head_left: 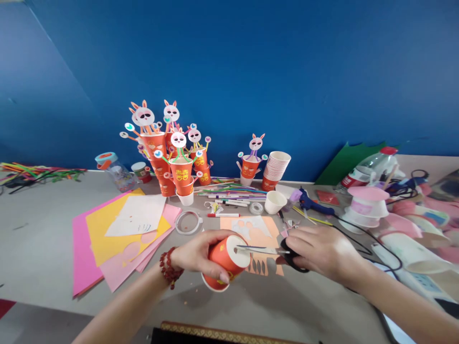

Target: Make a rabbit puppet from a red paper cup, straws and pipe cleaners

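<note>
Our left forearm reaches in from the lower left, and our left hand (199,253) curls around the red cup (221,255), thumb across its near side (a beaded bracelet (170,268) circles the wrist). We hold the cup tilted above the table (172,315), its white base turned up toward the right. Our right hand (319,251), coming from the lower right, grips the scissors (256,249) by their black handles, tips at the base.

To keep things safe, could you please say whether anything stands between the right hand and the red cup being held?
Only the scissors held by the right hand, their blades over the white base of the held red cup; nothing else visible does.
</note>
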`<state>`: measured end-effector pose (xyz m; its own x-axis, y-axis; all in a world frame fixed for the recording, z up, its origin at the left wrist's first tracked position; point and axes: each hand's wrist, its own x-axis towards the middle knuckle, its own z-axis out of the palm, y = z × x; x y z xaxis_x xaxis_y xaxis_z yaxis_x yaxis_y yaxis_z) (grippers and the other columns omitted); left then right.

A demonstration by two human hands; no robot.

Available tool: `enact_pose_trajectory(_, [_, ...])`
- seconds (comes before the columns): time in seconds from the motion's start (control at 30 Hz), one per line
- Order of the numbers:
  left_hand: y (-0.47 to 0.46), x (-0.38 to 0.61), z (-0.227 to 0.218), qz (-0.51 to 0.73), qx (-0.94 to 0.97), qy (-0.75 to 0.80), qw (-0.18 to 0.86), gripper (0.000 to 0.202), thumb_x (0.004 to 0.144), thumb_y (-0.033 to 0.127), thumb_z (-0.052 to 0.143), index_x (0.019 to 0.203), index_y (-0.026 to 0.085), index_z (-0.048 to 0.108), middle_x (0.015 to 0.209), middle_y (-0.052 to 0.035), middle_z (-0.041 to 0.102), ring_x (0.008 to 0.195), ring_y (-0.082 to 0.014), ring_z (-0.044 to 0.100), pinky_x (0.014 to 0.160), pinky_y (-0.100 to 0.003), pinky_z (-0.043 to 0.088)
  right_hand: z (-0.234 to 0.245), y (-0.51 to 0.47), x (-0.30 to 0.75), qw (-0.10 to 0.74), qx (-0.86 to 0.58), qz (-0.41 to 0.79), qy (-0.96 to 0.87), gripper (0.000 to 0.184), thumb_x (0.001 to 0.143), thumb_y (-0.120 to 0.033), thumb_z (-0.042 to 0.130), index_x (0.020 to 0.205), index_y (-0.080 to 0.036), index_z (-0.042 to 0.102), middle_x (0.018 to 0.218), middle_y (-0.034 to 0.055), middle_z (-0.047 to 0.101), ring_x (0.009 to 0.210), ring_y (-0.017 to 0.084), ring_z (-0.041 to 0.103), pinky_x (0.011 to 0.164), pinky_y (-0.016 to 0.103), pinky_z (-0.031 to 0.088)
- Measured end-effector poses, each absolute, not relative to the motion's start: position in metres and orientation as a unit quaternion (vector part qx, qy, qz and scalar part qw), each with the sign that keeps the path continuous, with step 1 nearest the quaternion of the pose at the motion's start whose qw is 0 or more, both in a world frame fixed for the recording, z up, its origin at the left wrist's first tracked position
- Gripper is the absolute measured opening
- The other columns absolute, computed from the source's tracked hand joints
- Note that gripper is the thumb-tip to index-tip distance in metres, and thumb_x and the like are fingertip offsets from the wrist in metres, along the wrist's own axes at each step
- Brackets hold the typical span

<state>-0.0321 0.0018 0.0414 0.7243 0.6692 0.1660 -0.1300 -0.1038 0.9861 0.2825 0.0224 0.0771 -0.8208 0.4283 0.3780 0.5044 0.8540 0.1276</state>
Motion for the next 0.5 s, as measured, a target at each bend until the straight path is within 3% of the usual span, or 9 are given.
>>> enact_pose_trajectory(0.17, [0.000, -0.036, 0.038, 0.331, 0.680, 0.237, 0.611, 0.061, 0.063, 0.026, 0.086, 0.120, 0.018, 0.065, 0.116, -0.0116, 0.067, 0.105, -0.0303, 0.062, 0.093, -0.039, 0.048, 0.072, 0.023, 0.284, 0.204, -0.363, -0.011, -0.909, 0.039, 0.092, -0.055, 0.056, 0.072, -0.021, 0.053, 0.063, -0.0004, 0.058, 0.056, 0.015, 0.052, 0.053, 0.027, 0.031])
enact_pose_trajectory(0.27, [0.001, -0.039, 0.033, 0.372, 0.592, 0.302, 0.648, 0.057, 0.064, 0.019, 0.085, 0.118, 0.016, 0.067, 0.112, -0.0111, 0.069, 0.102, -0.0281, 0.064, 0.091, -0.034, 0.049, 0.059, 0.020, 0.279, 0.202, -0.466, 0.107, -0.855, 0.037, 0.086, -0.057, 0.060, 0.079, -0.021, 0.054, 0.062, -0.0023, 0.055, 0.053, 0.014, 0.049, 0.050, 0.024, 0.033])
enact_pose_trajectory(0.37, [0.009, -0.040, 0.026, 0.459, 0.319, 0.328, 0.762, 0.046, 0.072, 0.031, 0.080, 0.111, 0.011, 0.067, 0.101, -0.0126, 0.072, 0.091, -0.0255, 0.069, 0.081, -0.033, 0.054, 0.038, 0.016, 0.271, 0.181, -0.518, 0.204, -0.811, 0.031, 0.089, -0.052, 0.054, 0.083, -0.022, 0.055, 0.064, -0.0018, 0.056, 0.054, 0.015, 0.050, 0.050, 0.023, 0.036])
enact_pose_trajectory(0.43, [0.016, -0.040, 0.020, 0.479, 0.238, 0.325, 0.780, 0.040, 0.082, 0.045, 0.068, 0.107, 0.013, 0.065, 0.096, -0.0106, 0.072, 0.087, -0.0230, 0.070, 0.077, -0.033, 0.056, 0.025, 0.014, 0.265, 0.152, -0.550, 0.213, -0.793, 0.030, 0.089, -0.051, 0.052, 0.079, -0.022, 0.055, 0.064, -0.0011, 0.059, 0.055, 0.016, 0.052, 0.050, 0.024, 0.035])
enact_pose_trajectory(0.5, [0.020, -0.038, 0.015, 0.543, 0.093, 0.335, 0.764, 0.036, 0.083, 0.047, 0.067, 0.104, 0.017, 0.063, 0.091, -0.0070, 0.072, 0.082, -0.0215, 0.071, 0.068, -0.030, 0.057, 0.016, 0.012, 0.262, 0.119, -0.581, 0.187, -0.783, 0.033, 0.087, -0.053, 0.054, 0.073, -0.023, 0.054, 0.062, -0.0012, 0.060, 0.054, 0.017, 0.053, 0.050, 0.024, 0.033])
